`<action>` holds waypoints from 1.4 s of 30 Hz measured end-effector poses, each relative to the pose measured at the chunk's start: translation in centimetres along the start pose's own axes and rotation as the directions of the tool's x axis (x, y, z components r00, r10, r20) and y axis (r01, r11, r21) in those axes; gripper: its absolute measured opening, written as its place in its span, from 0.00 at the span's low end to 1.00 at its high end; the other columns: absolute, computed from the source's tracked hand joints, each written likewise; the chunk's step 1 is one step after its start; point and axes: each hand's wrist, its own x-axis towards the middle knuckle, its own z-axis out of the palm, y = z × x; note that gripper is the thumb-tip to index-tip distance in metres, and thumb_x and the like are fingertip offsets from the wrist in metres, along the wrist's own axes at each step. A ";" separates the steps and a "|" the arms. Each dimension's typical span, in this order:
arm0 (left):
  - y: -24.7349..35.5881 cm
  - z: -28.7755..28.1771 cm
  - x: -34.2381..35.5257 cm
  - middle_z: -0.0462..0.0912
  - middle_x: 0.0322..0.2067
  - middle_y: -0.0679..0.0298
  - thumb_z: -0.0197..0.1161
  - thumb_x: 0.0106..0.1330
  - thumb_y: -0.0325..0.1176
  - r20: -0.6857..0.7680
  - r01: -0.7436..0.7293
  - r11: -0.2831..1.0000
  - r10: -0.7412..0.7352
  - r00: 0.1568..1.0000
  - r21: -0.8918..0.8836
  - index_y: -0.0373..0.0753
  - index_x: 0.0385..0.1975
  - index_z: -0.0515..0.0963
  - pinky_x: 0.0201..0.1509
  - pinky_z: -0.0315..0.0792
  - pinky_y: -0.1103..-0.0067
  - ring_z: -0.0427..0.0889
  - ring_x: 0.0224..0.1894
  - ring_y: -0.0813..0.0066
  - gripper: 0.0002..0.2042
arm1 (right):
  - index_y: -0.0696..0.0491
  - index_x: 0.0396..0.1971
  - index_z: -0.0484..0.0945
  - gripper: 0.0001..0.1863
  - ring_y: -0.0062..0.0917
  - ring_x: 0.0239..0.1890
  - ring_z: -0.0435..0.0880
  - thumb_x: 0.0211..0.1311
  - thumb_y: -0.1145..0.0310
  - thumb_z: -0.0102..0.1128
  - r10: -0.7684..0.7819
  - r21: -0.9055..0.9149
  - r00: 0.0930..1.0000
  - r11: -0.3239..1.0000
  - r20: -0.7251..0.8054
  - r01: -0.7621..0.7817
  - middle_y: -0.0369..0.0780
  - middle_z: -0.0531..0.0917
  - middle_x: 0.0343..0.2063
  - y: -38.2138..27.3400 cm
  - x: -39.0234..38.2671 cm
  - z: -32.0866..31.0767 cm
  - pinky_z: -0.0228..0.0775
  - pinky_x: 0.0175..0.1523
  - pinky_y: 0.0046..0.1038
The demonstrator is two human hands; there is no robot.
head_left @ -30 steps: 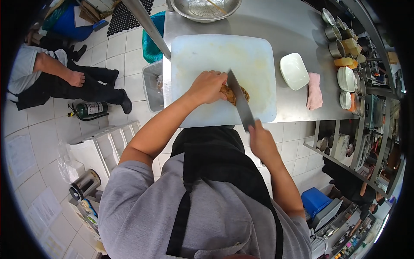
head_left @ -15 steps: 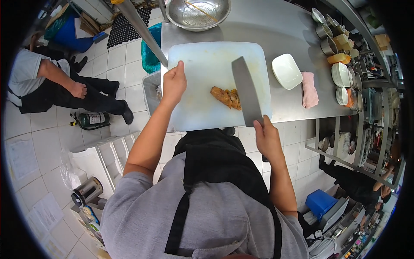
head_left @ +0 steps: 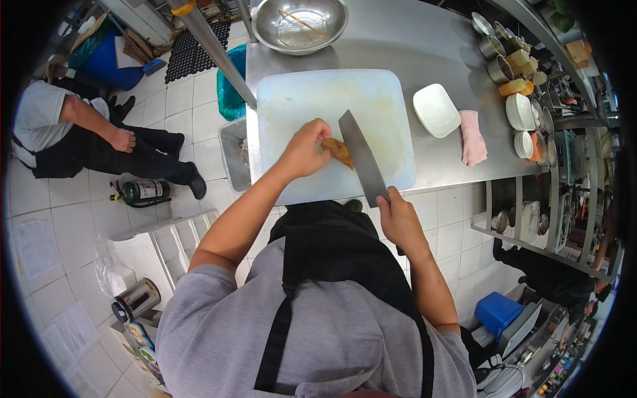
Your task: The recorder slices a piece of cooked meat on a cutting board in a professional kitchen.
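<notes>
**On the white board, a cleaver meets a browned piece of food**

On the steel table (head_left: 424, 46) lies a large white cutting board (head_left: 312, 99), its near edge close to the person's apron. Toward that near edge sits a small golden-brown piece of food (head_left: 340, 151). The left hand (head_left: 305, 147) is curled over its left end, fingertips bent down onto it, apparently to pin it in place and keep the fingers back from the edge of the steel. The right hand (head_left: 398, 219) is closed around the handle of a broad cleaver (head_left: 361, 156), just off the front of the table; the blade runs away from the body across the board and touches, or lies just beside, the right side of the food. Whether the edge has bitten in cannot be told.

Beyond the board, at the far edge of the table, stands a round metal bowl (head_left: 300, 23) with a thin stick in it. Right of the board lie a white rectangular dish (head_left: 436, 109) and, just beside that, a folded pink cloth (head_left: 472, 136), both within reach of the knife hand. Farther right, shelves carry stacked white bowls (head_left: 521, 113) and metal cups.

On the tiled floor to the left, another person sits with legs stretched out, a hand (head_left: 123, 140) resting on the knee, well apart from the work. A green cylinder (head_left: 144, 191) lies near that person's foot.
</notes>
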 end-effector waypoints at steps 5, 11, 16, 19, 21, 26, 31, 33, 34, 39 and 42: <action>1.3 1.1 0.8 0.76 0.36 0.55 0.65 0.53 0.20 0.053 0.001 0.986 -0.010 0.999 0.166 0.38 0.41 0.68 0.49 0.74 0.64 0.78 0.43 0.52 0.17 | 0.62 0.47 0.70 0.14 0.61 0.36 0.83 0.77 0.64 0.51 -0.024 -0.020 1.000 1.000 0.016 0.025 0.62 0.83 0.30 -0.8 0.5 0.4 0.73 0.40 0.55; 1.1 1.2 1.0 0.78 0.39 0.51 0.64 0.54 0.19 0.063 -0.003 0.970 -0.013 0.998 0.245 0.38 0.42 0.69 0.48 0.73 0.61 0.79 0.46 0.49 0.16 | 0.63 0.49 0.71 0.15 0.61 0.35 0.83 0.76 0.65 0.52 -0.031 -0.047 0.998 0.998 0.046 0.033 0.62 0.84 0.30 -1.0 0.5 0.5 0.73 0.39 0.54; 1.9 1.0 1.2 0.78 0.35 0.54 0.61 0.55 0.18 0.061 0.020 0.966 -0.037 0.997 0.256 0.37 0.40 0.68 0.48 0.74 0.60 0.78 0.44 0.50 0.15 | 0.63 0.46 0.71 0.13 0.62 0.34 0.83 0.76 0.66 0.52 -0.008 -0.124 0.996 0.992 0.093 0.019 0.61 0.83 0.28 -0.3 -0.9 -0.5 0.72 0.38 0.56; 2.0 0.9 1.2 0.79 0.34 0.54 0.61 0.55 0.18 0.067 0.038 0.963 -0.058 0.996 0.265 0.37 0.40 0.68 0.47 0.74 0.60 0.79 0.43 0.50 0.14 | 0.60 0.46 0.69 0.11 0.61 0.28 0.82 0.76 0.67 0.49 -0.082 -0.165 0.994 0.982 0.073 0.093 0.59 0.82 0.22 0.0 0.0 0.5 0.72 0.34 0.58; 2.0 1.1 1.5 0.79 0.34 0.54 0.61 0.55 0.18 0.080 0.033 0.960 -0.057 0.995 0.277 0.37 0.40 0.68 0.46 0.74 0.60 0.79 0.43 0.50 0.14 | 0.60 0.45 0.69 0.11 0.61 0.28 0.82 0.76 0.67 0.50 -0.139 -0.137 0.990 0.981 0.022 0.141 0.59 0.82 0.22 -1.2 2.7 1.6 0.73 0.34 0.58; 1.5 1.1 1.2 0.79 0.34 0.52 0.61 0.56 0.18 0.054 0.030 0.956 -0.047 0.997 0.293 0.36 0.40 0.68 0.46 0.75 0.60 0.79 0.42 0.49 0.14 | 0.60 0.44 0.68 0.11 0.61 0.29 0.82 0.75 0.67 0.50 -0.115 -0.178 0.990 0.976 0.077 0.128 0.60 0.82 0.23 -1.7 3.3 0.9 0.73 0.35 0.58; 1.4 1.0 1.1 0.79 0.37 0.51 0.63 0.56 0.19 0.055 0.043 0.962 -0.060 0.997 0.268 0.37 0.41 0.68 0.47 0.74 0.60 0.79 0.44 0.48 0.15 | 0.60 0.46 0.68 0.11 0.60 0.30 0.83 0.75 0.66 0.50 -0.060 -0.241 0.985 0.966 0.160 0.098 0.60 0.83 0.24 -1.2 1.1 -0.3 0.74 0.37 0.58; 1.6 1.0 1.6 0.79 0.40 0.50 0.65 0.56 0.20 0.093 0.050 0.965 -0.077 0.993 0.257 0.38 0.42 0.67 0.47 0.74 0.60 0.79 0.45 0.46 0.16 | 0.62 0.46 0.68 0.13 0.61 0.31 0.83 0.75 0.66 0.50 -0.069 -0.220 0.994 0.972 0.089 0.087 0.61 0.82 0.25 -1.3 4.2 2.8 0.74 0.37 0.58; 1.6 1.1 1.4 0.79 0.37 0.51 0.63 0.56 0.20 0.084 0.033 0.964 -0.057 0.995 0.264 0.37 0.41 0.68 0.47 0.74 0.60 0.79 0.44 0.47 0.15 | 0.64 0.47 0.69 0.14 0.62 0.31 0.82 0.75 0.67 0.51 -0.084 -0.201 0.996 0.976 0.029 0.088 0.62 0.82 0.25 -1.3 5.4 3.9 0.73 0.37 0.58; 0.8 1.0 1.2 0.79 0.39 0.50 0.66 0.56 0.22 0.044 0.029 0.961 -0.043 0.998 0.276 0.38 0.42 0.68 0.47 0.74 0.61 0.79 0.43 0.47 0.16 | 0.62 0.46 0.68 0.13 0.63 0.32 0.82 0.75 0.66 0.51 -0.088 -0.193 0.995 0.976 0.052 0.096 0.62 0.82 0.25 -1.2 5.6 3.9 0.73 0.38 0.59; -0.2 1.0 0.7 0.78 0.36 0.53 0.65 0.54 0.22 -0.036 -0.049 0.981 0.056 0.998 0.188 0.38 0.39 0.70 0.45 0.74 0.65 0.79 0.40 0.53 0.14 | 0.62 0.46 0.69 0.12 0.62 0.32 0.83 0.76 0.66 0.51 -0.060 -0.175 0.996 0.982 0.072 0.072 0.61 0.83 0.26 0.7 2.7 2.9 0.73 0.38 0.58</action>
